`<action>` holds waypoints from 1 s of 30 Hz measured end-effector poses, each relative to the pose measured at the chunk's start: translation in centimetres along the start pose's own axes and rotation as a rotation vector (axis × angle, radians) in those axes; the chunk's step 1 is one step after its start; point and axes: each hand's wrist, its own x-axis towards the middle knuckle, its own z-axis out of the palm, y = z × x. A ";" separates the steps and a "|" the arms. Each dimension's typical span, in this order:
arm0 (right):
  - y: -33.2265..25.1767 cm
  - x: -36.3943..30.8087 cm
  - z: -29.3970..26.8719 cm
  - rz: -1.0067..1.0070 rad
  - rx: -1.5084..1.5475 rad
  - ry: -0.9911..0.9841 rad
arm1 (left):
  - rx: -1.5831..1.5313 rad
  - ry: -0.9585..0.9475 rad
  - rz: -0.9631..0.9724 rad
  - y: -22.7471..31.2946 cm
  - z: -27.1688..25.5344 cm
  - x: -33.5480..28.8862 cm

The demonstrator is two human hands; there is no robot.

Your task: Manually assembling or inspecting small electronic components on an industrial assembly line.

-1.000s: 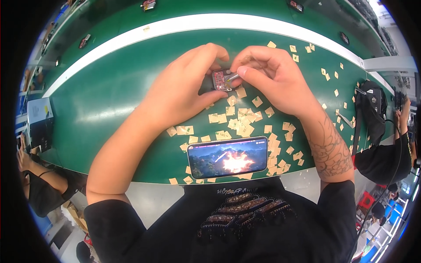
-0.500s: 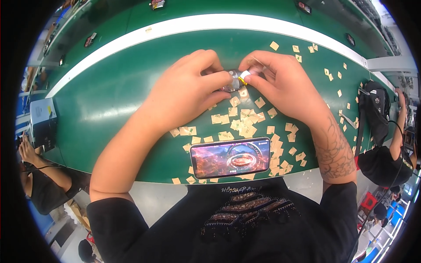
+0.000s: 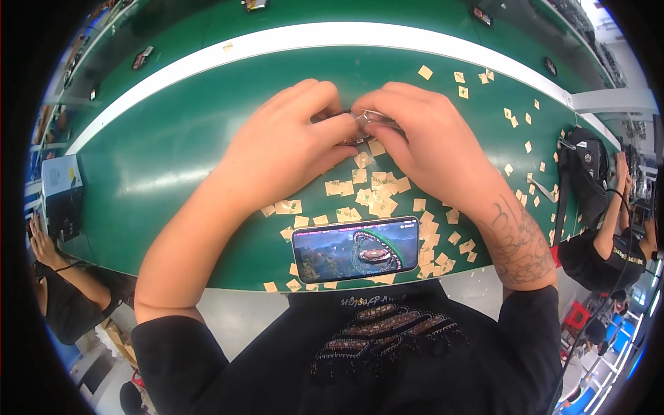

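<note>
Over the green table, my left hand (image 3: 287, 138) is closed around a small dark electronic device (image 3: 353, 138), mostly hidden by its fingers. My right hand (image 3: 425, 135) is closed, its thumb and fingers pinching a small silver pouch battery (image 3: 384, 119) at the device's right end. The fingertips of both hands nearly meet there. How the two parts join is hidden. Beneath and in front of the hands lie several loose square adhesive pieces (image 3: 379, 200), tan with green print. Closer to me, a phone (image 3: 356, 250) lies flat with its screen lit.
A white rail (image 3: 332, 34) crosses the table's far side, with several small devices (image 3: 482, 16) beyond it. On the right are tweezers (image 3: 541, 188) and a black bag (image 3: 588, 162). A white and black box (image 3: 62, 187) stands at the left edge. Other people sit on both sides.
My right hand has moved left and turned over the device, bringing the silver battery against it and covering more of it. The phone's picture has changed. The whole view has shifted slightly.
</note>
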 end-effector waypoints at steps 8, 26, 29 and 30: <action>0.9 -0.4 1.3 0.067 0.237 0.084 | -0.107 0.050 -0.049 0.1 0.0 0.0; 0.2 -0.4 0.5 0.112 0.078 0.036 | -0.211 -0.020 -0.160 0.1 -0.1 0.2; 0.0 -0.7 1.1 0.105 0.068 0.083 | -0.243 -0.025 -0.186 0.3 0.0 0.2; -0.1 -0.8 1.2 0.102 0.066 0.085 | -0.241 -0.022 -0.184 0.4 0.0 0.1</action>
